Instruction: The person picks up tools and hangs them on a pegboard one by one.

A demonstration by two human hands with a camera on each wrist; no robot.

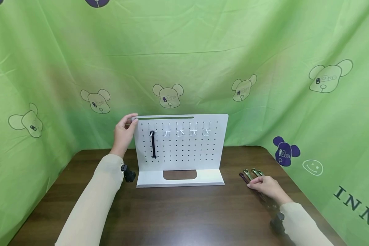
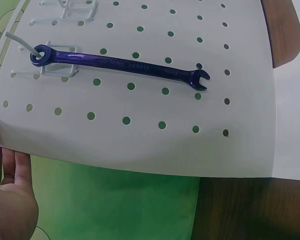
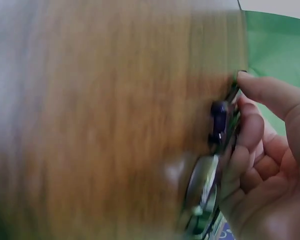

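My left hand (image 1: 124, 133) grips the upper left corner of a white pegboard (image 1: 184, 164), thumb in front and fingers behind. A dark purple combination wrench (image 2: 120, 62) hangs by its ring end on the leftmost white hook (image 2: 60, 70). Several more hooks (image 1: 180, 131) run along the row to its right. On the right of the table my right hand (image 1: 269, 187) pinches a wrench (image 3: 235, 92) between thumb and fingers; blur hides which one. Other wrenches (image 1: 254, 172) lie close by, greenish metallic, with a dark purple wrench (image 1: 243, 176) at their left.
The pegboard's base, with a cut-out, stands on a brown wooden table (image 1: 178, 212). A green curtain (image 1: 184, 68) with bear-head prints hangs behind and at both sides. Each wrist wears a small black camera (image 1: 128, 173).
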